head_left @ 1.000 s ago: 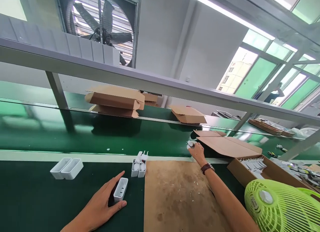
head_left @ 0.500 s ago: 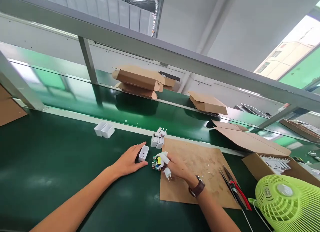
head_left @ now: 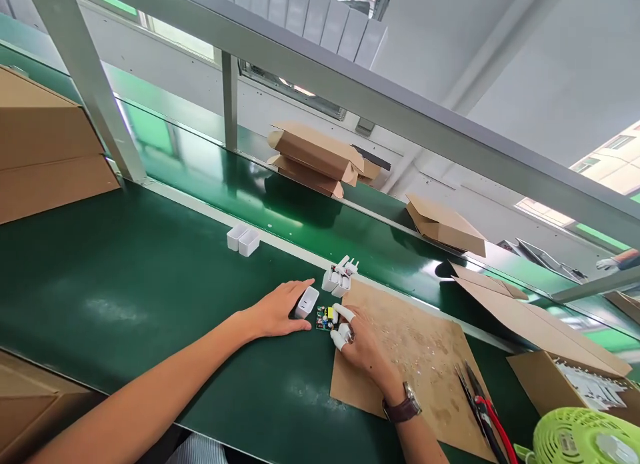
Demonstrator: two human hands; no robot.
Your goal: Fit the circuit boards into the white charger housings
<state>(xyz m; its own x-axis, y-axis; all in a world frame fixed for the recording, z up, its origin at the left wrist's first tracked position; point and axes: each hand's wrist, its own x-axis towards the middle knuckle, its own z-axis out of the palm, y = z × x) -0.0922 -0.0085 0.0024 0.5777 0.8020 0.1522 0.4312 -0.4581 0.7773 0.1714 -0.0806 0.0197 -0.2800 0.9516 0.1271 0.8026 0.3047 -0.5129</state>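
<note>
On the green table my left hand (head_left: 283, 311) curves its thumb and fingers around a white charger housing (head_left: 307, 303) with two slots in its top face. To its right, my right hand (head_left: 363, 341), with white covers on the fingertips, pinches a small circuit board (head_left: 326, 317) with a yellow part. A white plug piece (head_left: 345, 331) shows between those fingers. Just behind stand white housings with plug parts (head_left: 341, 276) in them. Two open white housings (head_left: 243, 239) sit side by side farther left. The right wrist lies over a brown cardboard sheet (head_left: 410, 357).
Pliers (head_left: 493, 417) and tweezers (head_left: 470, 401) lie on the sheet's right part. A green fan (head_left: 580, 437) and a box of white parts (head_left: 530, 377) stand at right. Cartons (head_left: 50, 144) are at left, more beyond the rail. A gloved hand (head_left: 607, 264) shows far right.
The camera view has turned, shifting the scene. My right fingers have spread more around the plug piece, and the board lies flatter beside the housing. My left hand stays around the housing.
</note>
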